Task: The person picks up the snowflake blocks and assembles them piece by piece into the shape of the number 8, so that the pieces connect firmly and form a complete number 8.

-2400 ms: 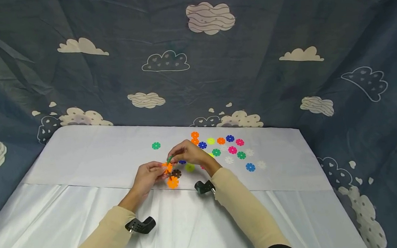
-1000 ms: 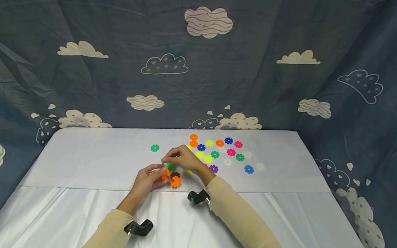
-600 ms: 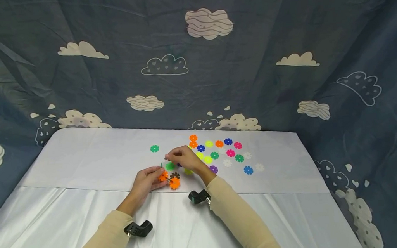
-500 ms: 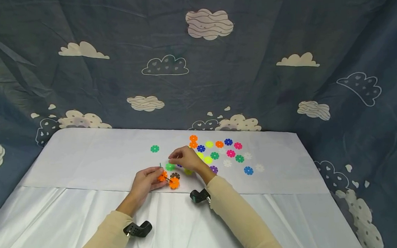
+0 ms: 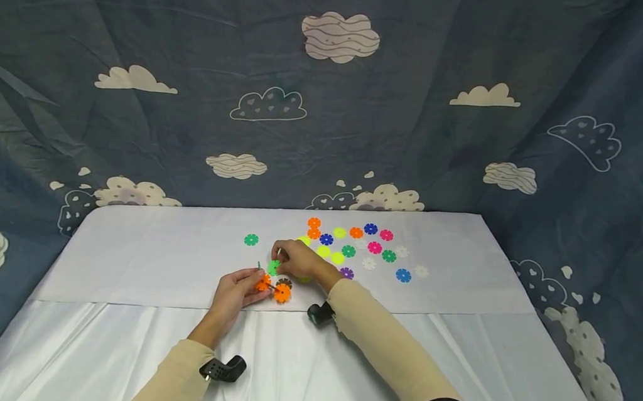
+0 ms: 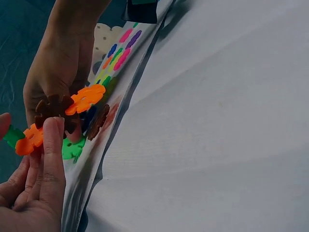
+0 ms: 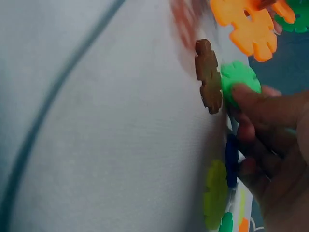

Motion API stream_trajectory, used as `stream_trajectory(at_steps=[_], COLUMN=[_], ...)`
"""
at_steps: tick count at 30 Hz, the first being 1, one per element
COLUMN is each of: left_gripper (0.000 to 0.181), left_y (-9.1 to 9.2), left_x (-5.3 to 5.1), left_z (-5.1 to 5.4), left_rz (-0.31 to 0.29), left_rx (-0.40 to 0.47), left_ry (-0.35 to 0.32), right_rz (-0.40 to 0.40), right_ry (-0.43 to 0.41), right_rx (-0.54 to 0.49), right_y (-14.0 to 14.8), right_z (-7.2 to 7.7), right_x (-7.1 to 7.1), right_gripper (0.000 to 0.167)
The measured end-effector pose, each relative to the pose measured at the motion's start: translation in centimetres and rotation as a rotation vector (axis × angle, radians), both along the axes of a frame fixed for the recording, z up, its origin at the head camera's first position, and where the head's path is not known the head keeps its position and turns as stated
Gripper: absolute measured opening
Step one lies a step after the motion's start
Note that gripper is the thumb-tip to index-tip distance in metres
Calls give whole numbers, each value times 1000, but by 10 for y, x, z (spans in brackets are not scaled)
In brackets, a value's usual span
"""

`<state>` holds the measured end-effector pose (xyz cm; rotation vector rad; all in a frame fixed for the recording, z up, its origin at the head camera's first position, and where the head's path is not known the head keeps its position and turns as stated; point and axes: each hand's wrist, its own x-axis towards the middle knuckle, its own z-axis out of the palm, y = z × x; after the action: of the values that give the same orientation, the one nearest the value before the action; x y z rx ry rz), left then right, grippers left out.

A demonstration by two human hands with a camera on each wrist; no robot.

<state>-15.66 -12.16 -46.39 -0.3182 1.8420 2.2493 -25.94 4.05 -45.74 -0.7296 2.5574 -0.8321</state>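
My left hand (image 5: 233,299) grips a small chain of notched flower-shaped discs. In the left wrist view it runs from an orange disc (image 6: 87,98) through a brown disc (image 6: 54,111) and a second orange disc (image 6: 30,140) to a green disc (image 6: 13,136) at the fingertips. Just right of it, my right hand (image 5: 303,260) pinches a bright green disc (image 7: 240,82) between thumb and fingers, at the tabletop. A loose brown disc (image 7: 208,76) lies beside that green one, below the chain.
Several loose discs in mixed colours lie right of the hands, among them a purple disc (image 5: 347,273) and a light blue disc (image 5: 403,275). One green disc (image 5: 251,239) sits apart at the back left. A dark cloud-print curtain (image 5: 264,54) stands behind the white table (image 5: 150,252).
My right hand has let go of the green disc on the chain, moved slightly right and taken hold of the bright green disc. The left hand with the chain has lowered slightly leftward.
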Motion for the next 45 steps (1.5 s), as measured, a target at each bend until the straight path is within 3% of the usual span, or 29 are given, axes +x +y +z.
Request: stream_trajectory(at_steps=[3,9,11,21,31,39,45], left_gripper=[46,46,44,45,43,41,43], left_y=[1,2,3,4,3,4,5], left_x=[0,0,0,0,1,3,1], left_z=[1,1,1,2,-1,-3,-4], left_rz=[-5,-7,-1,-5,-18,-30,-1], left_rx=[-2,-1,-3,-23,-21,18,36], left_ry=[9,9,10,-1,1,14,24], right_rz=[-14,-120,-113,-83,2,47,66], right_ry=[-51,-185,-212,-248,-184,-213,-197], right_rx=[-111,-514,-567,-545,-434,-451,-490], right_y=[5,8,5,-1,-2,-2,0], right_z=[2,15,22,31,28,26,27], right_x=[0,1,2,10,11,12,12], right_gripper=[13,17,20,21,23,25,26])
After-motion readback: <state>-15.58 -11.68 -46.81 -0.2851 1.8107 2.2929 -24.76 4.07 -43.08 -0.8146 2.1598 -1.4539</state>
